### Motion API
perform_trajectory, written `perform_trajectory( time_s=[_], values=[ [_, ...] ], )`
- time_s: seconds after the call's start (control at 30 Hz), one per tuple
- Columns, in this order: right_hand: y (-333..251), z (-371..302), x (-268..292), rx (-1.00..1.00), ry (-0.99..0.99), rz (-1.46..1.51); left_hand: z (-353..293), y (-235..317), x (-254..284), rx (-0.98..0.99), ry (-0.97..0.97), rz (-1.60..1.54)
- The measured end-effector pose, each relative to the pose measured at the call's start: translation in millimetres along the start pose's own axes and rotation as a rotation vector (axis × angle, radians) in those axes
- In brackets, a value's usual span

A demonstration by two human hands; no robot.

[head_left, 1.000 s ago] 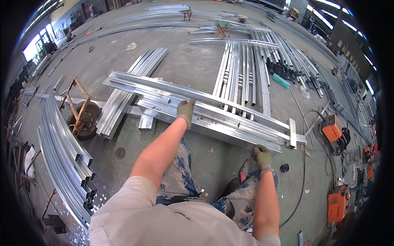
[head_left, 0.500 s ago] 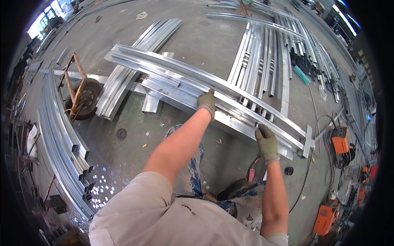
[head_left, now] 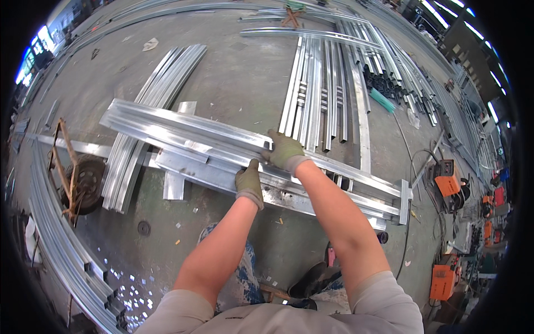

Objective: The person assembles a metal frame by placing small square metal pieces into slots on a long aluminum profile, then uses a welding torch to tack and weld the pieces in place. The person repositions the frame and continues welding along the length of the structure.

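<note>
Long shiny metal channels [head_left: 183, 119] lie side by side in front of me, slanting from upper left to lower right. My left hand [head_left: 249, 183], in an olive work glove, closes on the near channel, its thumb lying on top. Farther over the bundle, my right hand [head_left: 286, 151], gloved alike, grips the far channel with its fingers curled over the edge. Some fingertips of both hands are hidden. A wider flat-faced metal beam [head_left: 194, 170] runs beneath on the near side. A short upright metal plate [head_left: 404, 201] stands at the right end of the bundle.
Stacked channels [head_left: 150, 94] cross under the left end. A wheeled rusty frame [head_left: 71, 167] and more profiles [head_left: 61, 234] stand at left. Rows of tubes [head_left: 320, 83] lie beyond. Orange machines [head_left: 448, 181] with cables are at right. Small metal scraps [head_left: 130, 289] litter the floor.
My right hand has moved left and away from me, from the bundle's right part to the far channel near its middle. My left hand stays near the middle. The view has shifted.
</note>
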State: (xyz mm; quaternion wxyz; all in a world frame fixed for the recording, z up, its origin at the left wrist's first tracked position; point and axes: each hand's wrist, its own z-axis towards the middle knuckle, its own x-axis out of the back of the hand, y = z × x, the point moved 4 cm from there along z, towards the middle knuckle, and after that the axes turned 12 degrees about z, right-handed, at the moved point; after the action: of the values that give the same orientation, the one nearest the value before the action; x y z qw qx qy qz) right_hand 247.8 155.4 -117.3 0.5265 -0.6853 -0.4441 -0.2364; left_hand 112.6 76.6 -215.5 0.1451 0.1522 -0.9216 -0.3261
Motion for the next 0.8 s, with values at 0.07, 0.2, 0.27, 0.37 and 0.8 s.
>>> perform_trajectory(
  time_s=[0.07,0.2,0.27,0.37,0.8],
  values=[
    [7.0,15.9,-9.9,0.004,-0.083,-0.041,-16.3,7.9,-3.9,-0.025,-0.097,-0.038],
    [2.0,39.7,-26.3,0.044,-0.110,-0.031,-26.8,17.4,-3.0,-0.040,-0.032,0.069],
    [-1.7,46.5,-30.5,0.082,-0.087,-0.042,-29.9,20.3,-2.4,-0.063,-0.020,0.125],
    [-6.9,54.7,-37.0,0.083,-0.113,-0.072,-27.7,19.3,-2.5,-0.084,-0.009,0.171],
    [-10.6,62.2,-30.0,0.126,-0.022,0.011,-46.0,27.3,-6.8,-0.378,0.030,0.136]
  ],
)
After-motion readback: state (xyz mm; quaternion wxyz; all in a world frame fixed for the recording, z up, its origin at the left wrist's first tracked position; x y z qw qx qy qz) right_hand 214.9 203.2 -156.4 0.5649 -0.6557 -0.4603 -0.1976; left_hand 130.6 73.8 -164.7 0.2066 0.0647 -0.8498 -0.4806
